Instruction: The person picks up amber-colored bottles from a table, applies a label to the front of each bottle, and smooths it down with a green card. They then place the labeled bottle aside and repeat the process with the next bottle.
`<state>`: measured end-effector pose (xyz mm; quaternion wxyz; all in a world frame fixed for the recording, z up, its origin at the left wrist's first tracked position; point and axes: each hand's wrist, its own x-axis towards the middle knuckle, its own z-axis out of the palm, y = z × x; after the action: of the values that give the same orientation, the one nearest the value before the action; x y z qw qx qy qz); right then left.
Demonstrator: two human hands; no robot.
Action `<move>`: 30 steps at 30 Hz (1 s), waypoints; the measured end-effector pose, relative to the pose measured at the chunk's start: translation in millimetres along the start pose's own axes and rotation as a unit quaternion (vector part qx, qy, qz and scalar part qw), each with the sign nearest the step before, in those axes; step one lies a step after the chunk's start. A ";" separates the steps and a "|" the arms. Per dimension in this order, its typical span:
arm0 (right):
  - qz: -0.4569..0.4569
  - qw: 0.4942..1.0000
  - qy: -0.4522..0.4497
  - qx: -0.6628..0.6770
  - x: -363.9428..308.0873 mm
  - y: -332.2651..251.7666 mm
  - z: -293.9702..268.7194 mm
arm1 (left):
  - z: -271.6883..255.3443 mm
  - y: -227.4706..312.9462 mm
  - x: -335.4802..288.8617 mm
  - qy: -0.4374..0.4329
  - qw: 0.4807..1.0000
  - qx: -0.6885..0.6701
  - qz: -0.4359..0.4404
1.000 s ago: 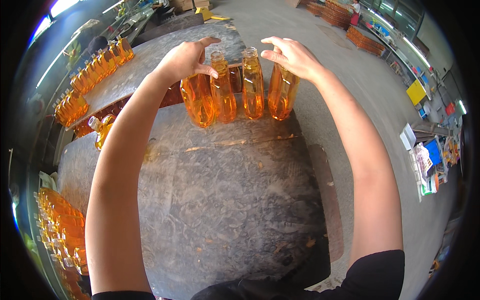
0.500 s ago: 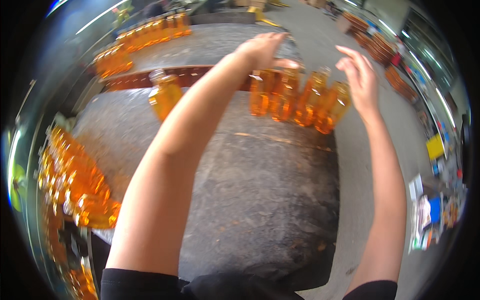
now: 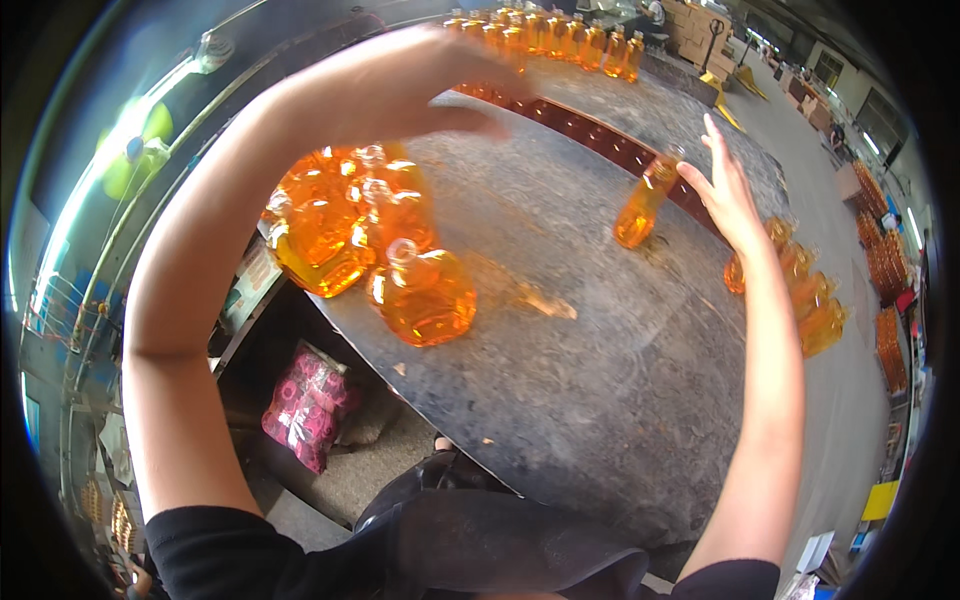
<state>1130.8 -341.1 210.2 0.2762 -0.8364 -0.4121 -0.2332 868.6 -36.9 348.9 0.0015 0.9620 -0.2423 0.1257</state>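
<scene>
My left hand (image 3: 440,85) is raised over the left part of the dark table (image 3: 560,380), fingers and thumb stretched apart and blurred, with nothing in it. Below it stand several clear bottles of orange liquid (image 3: 330,235), crowded together and partly hidden by my arm. One rounder-looking bottle (image 3: 425,300) stands nearest me. My right hand (image 3: 730,195) is open, its thumb close to the neck of a lone upright bottle (image 3: 642,205); whether they touch I cannot tell. Beyond my right forearm, several more bottles (image 3: 815,300) stand at the table's right edge, partly covered by the arm.
A reddish-brown slotted strip (image 3: 590,132) runs along the table's far side. Behind it, a second dark surface (image 3: 690,115) carries a row of filled bottles (image 3: 570,40). Under the table's left edge lies a clear bag of pink pieces (image 3: 305,400). Grey floor (image 3: 840,420) lies to the right.
The view has turned left. My left hand has moved from the row of bottles at the right edge to above the left cluster. My right hand is now beside the lone bottle.
</scene>
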 end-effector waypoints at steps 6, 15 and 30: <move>0.047 0.997 -0.062 0.025 26.1 -8.6 52.8 | 43.2 -46.5 -116.9 -0.078 0.990 -0.061 -0.096; 0.054 0.997 -0.052 0.023 -59.6 -217.0 7.9 | 78.9 -104.3 -114.3 -0.149 0.989 -0.005 0.003; -0.022 0.981 -0.099 -0.165 -80.6 -347.4 76.2 | 105.0 -132.7 -79.0 -0.098 0.968 -0.005 0.229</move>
<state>814.5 -160.0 197.8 0.0873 -0.8803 -0.4114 -0.2198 888.6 110.3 235.7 -0.0460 0.8884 -0.4560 0.0260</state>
